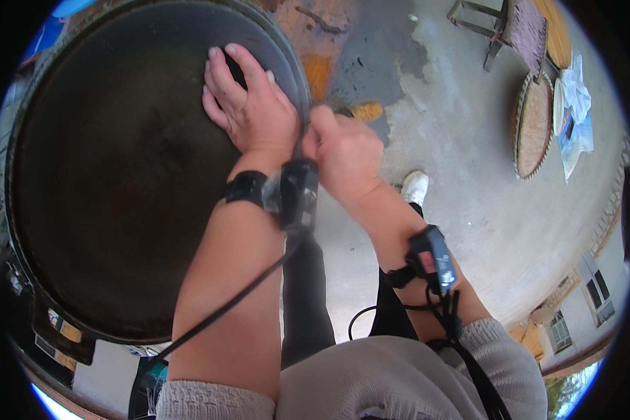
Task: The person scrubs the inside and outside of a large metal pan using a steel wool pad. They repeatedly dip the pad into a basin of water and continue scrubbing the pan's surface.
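Note:
A large round dark metal pan (110, 173) with a raised rim fills the left half of the view. My left hand (257, 110) is over its inner surface near the right side, fingers spread and holding nothing. Whether the palm presses on the metal cannot be made out. Just to the right, my right hand (346, 149) is curled, its fingers closed at the pan's rim (300, 68). Part of the rim is hidden by my hands and the left wrist device. A loop handle (63, 338) projects at the pan's lower left.
Beyond my right hand, a short yellow-brown piece (367, 112) lies on the partly wet concrete floor (467, 210). Farther right are a low stool (525, 37), a shallow woven basket (535, 126) and plastic bags (576, 105). Cables (231, 304) hang from devices on both forearms.

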Tool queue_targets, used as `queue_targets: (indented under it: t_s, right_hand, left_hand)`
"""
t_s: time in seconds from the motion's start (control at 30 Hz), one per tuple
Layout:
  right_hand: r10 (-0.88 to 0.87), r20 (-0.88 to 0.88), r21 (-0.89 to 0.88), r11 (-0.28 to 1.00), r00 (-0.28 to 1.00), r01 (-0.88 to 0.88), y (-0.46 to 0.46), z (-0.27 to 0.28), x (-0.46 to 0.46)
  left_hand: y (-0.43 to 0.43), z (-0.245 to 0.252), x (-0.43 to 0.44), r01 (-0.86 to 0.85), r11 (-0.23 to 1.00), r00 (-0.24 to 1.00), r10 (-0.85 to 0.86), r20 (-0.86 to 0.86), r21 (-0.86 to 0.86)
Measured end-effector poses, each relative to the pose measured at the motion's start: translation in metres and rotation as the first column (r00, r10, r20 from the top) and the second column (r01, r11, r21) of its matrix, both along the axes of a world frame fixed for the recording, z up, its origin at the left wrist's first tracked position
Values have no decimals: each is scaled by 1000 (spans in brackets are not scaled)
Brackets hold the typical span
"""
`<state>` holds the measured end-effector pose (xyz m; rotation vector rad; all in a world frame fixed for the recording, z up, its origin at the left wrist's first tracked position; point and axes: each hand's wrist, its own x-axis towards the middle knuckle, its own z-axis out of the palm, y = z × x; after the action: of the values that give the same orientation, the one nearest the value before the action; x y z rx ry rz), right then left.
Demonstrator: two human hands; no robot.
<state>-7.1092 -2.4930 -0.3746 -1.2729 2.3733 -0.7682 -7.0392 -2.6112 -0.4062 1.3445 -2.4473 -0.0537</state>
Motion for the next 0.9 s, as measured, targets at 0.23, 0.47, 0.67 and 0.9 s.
queue_targets:
  t_s: [0.23, 0.47, 0.67, 0.9]
  right_hand:
    - [-62, 0, 199, 978, 998, 60, -3, 15, -22]
    - [319, -98, 8, 947, 943, -320, -11, 6, -25]
    - [-28, -33, 412, 910, 999, 39, 1, 16, -40]
    - [342, -71, 5, 939, 937, -343, 0, 0, -33]
  left_hand:
    - [-2, 0, -1, 7, 1000, 1000, -7, 12, 1]
    - [-2, -1, 0, -20, 1000, 998, 20, 53, -9]
    - [-2, -1, -1, -5, 1000, 1000, 5, -7, 24]
    - [-3, 2, -1, 8, 1000, 1000, -8, 15, -20]
